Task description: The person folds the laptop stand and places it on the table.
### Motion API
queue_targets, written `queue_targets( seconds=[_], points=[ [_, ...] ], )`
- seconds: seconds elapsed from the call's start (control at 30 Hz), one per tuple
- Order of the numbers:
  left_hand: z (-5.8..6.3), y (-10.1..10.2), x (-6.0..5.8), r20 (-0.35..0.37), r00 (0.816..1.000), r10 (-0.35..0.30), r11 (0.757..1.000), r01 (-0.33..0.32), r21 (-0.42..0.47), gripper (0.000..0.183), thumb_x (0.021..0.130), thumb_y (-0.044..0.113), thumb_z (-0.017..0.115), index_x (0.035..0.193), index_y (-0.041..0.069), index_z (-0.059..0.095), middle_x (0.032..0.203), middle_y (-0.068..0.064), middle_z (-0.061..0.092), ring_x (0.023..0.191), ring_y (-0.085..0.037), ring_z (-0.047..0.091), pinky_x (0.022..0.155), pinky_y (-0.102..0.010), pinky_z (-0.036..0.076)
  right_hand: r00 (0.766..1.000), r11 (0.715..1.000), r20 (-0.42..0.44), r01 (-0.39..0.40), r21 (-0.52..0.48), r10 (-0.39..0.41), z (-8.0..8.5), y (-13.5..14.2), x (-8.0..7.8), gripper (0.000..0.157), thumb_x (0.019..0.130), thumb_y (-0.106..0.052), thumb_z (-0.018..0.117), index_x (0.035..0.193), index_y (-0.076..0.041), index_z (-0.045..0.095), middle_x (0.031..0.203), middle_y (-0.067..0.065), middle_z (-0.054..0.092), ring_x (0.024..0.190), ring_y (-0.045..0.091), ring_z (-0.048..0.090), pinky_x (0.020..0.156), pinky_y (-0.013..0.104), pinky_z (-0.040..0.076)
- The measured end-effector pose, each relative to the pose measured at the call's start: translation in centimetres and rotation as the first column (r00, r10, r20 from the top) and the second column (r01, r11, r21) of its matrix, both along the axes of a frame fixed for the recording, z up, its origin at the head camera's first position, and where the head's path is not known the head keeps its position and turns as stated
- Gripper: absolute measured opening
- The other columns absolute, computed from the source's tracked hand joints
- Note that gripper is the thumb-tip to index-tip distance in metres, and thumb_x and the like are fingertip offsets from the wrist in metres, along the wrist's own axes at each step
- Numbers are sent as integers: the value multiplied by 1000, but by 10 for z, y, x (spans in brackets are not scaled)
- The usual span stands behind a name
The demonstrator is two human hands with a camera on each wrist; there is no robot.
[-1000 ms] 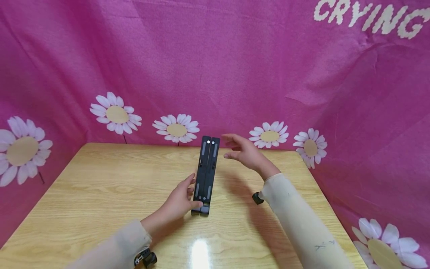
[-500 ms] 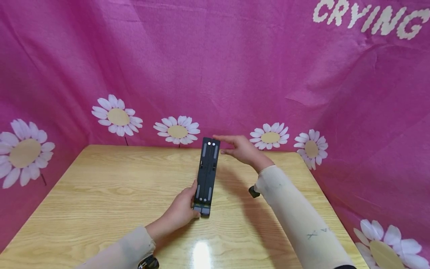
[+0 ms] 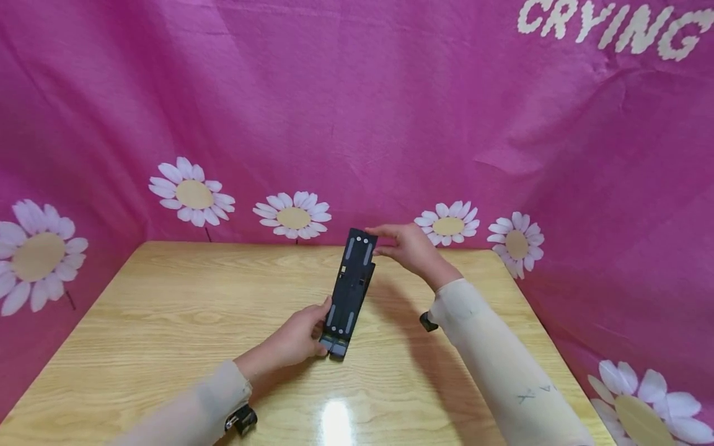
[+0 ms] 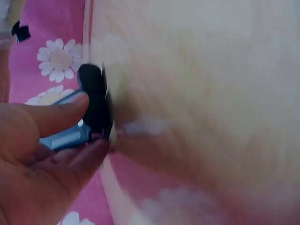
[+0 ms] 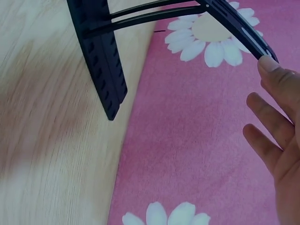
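Head cam: L hand, R hand grip blk stand, bkgd cloth reads "CRYING".

table under the stand, left hand at its near left, right hand at its far right, curtain behind it.

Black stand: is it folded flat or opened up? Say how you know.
The stand is opened up: in the right wrist view, thin struts join its raised upper part to the notched base.
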State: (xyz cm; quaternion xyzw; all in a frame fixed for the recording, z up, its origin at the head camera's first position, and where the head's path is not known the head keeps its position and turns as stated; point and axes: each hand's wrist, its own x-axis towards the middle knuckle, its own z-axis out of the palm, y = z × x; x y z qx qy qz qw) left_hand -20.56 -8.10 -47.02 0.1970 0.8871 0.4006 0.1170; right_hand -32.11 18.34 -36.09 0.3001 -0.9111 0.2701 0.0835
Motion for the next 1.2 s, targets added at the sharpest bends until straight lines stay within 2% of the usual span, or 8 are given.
queue_targets(
  seconds=[0.2,0.27,0.4,0.57,0.73,0.9,1.07,1.2],
  points=[
    [8,-9,-12,16,998,-60,997,60,-45,106,80,-8,82,164,12,22,135,-13,60,120,-22,61,109,-45,48,999,999,-2,35,-12,-35,-1,5,5,49,87,-16,82,135,-16,70,130,6,71,120,24,68,99,44,56],
    [10,-10,-13,32,999,-42,998,44,-47,105,80,-9,81,164,15,24,138,-11,61,121,-22,61,110,-45,48,999,1000,10,30,0,-30,0,7,5,49,89,-16,81,136,-15,69,131,7,71,119,25,68,100,43,56],
    [9,-7,-11,33,999,30,999,-29,-44,93,77,-12,81,158,8,39,138,-10,63,123,-27,62,109,-46,48,998,999,55,-21,46,19,7,8,4,50,94,-14,76,142,-14,63,139,8,66,120,26,68,101,45,56],
    [4,0,-2,18,994,105,994,-105,-6,74,78,-6,84,145,1,54,133,-12,66,121,-30,64,106,-48,51,984,991,162,-93,100,76,18,7,0,62,97,-10,71,154,-21,49,151,6,55,103,21,66,88,38,55],
    [0,10,6,-21,993,116,993,-116,12,79,77,7,90,146,-2,53,130,-16,65,114,-28,63,104,-48,51,972,987,214,-121,110,96,21,7,-3,64,97,-6,70,153,-27,49,146,7,60,104,16,66,86,34,56],
    [0,17,7,-86,986,142,988,-147,-47,86,71,8,94,145,-5,53,128,-19,65,110,-26,61,103,-48,50,979,986,179,-119,113,98,22,9,-1,62,96,-7,72,152,-24,52,142,9,62,103,17,66,85,33,55],
    [0,12,-2,-104,991,87,994,-92,-53,85,72,8,93,145,-5,53,128,-18,66,109,-24,63,101,-44,53,989,989,139,-75,124,58,22,15,5,60,94,-12,74,150,-23,54,143,10,61,94,19,64,77,35,49],
    [0,2,-13,-60,998,0,1000,-1,-15,87,73,5,92,148,-4,50,132,-17,65,113,-23,65,99,-41,55,992,990,120,-41,134,25,20,21,11,60,92,-17,78,148,-22,56,142,10,62,107,21,70,88,40,56]
  ],
)
